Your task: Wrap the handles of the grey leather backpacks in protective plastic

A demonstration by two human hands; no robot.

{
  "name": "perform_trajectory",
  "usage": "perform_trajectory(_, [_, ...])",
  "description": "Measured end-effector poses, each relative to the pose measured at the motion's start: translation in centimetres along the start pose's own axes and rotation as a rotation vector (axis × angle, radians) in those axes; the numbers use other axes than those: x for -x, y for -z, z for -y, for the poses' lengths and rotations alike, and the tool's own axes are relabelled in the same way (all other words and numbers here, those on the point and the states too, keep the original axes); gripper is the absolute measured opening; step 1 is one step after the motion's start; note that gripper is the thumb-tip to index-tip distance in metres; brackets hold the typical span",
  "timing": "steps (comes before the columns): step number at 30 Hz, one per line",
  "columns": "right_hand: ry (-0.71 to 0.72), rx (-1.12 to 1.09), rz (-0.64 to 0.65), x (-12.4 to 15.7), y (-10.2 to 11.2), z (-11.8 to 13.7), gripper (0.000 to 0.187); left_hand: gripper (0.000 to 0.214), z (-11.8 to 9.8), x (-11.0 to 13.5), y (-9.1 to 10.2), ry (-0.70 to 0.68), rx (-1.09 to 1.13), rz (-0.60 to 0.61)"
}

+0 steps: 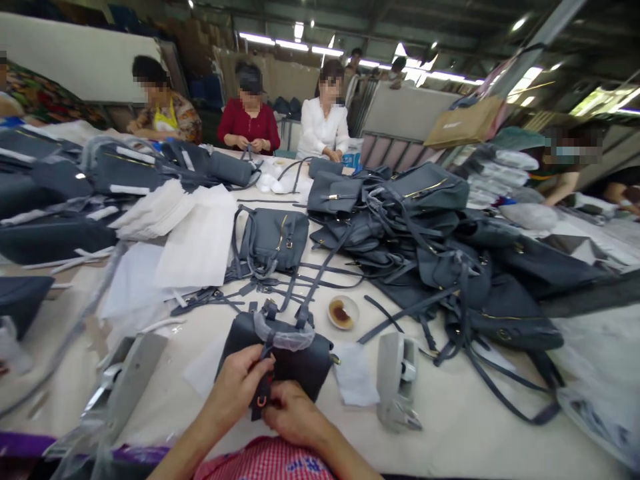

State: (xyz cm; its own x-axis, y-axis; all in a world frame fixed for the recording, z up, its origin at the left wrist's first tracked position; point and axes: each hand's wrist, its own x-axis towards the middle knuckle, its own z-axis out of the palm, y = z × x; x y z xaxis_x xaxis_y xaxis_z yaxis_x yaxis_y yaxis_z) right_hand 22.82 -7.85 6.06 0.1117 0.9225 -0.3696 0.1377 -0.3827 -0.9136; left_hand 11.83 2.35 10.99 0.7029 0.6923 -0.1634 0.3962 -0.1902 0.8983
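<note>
A dark grey-blue leather bag (305,363) stands in front of me at the table's near edge, its handle wrapped in clear plastic (287,339). My left hand (240,380) is closed on a short dark strap (262,393) at the bag's front. This strap carries a small buckle (261,401). Beside the buckle, the fingers of my right hand (295,413) are pressed together at the strap's lower part. The exact grip of the right fingertips is partly hidden.
A small dish of brown liquid (343,312) sits beyond the bag. Tape dispensers (397,380) flank it, with a white paper (356,383) nearby. Another bag (273,240) and loose straps lie ahead; a large bag pile (415,227) fills the right. Several co-workers sit across.
</note>
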Motion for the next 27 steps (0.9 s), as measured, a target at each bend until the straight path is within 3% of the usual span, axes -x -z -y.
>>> perform_trajectory(4, [-0.061, -0.031, 0.006, 0.6, 1.3, -1.4, 0.015, 0.032, 0.2, -1.6, 0.0, 0.061, 0.217, 0.062])
perform_trajectory(7, [-0.159, -0.041, 0.030, 2.6, 3.8, -4.1, 0.013, 0.035, -0.2, -2.0, 0.8, 0.090, 0.309, 0.124])
perform_trajectory(9, [-0.212, 0.016, -0.117, 3.8, 6.4, -6.6, 0.016, 0.036, -0.4, -2.1, 1.0, 0.098, 0.323, 0.129])
perform_trajectory(14, [-0.284, 0.249, -0.683, 3.6, 13.6, -12.6, 0.028, 0.036, -0.4, -2.1, 0.4, 0.126, 0.358, 0.057])
perform_trajectory(17, [-0.312, 0.350, -0.862, 2.1, 16.2, -15.0, 0.023, 0.036, -0.4, -2.2, 0.1, 0.138, 0.366, 0.046])
perform_trajectory(22, [-0.255, 0.422, -0.873, 0.7, 17.1, -16.8, 0.021, 0.038, -1.0, -2.2, -0.1, 0.148, 0.355, 0.012])
perform_trajectory(27, [-0.170, 0.394, -0.882, 1.2, 17.2, -16.7, 0.015, 0.036, -1.4, -2.3, -0.5, 0.160, 0.371, -0.022])
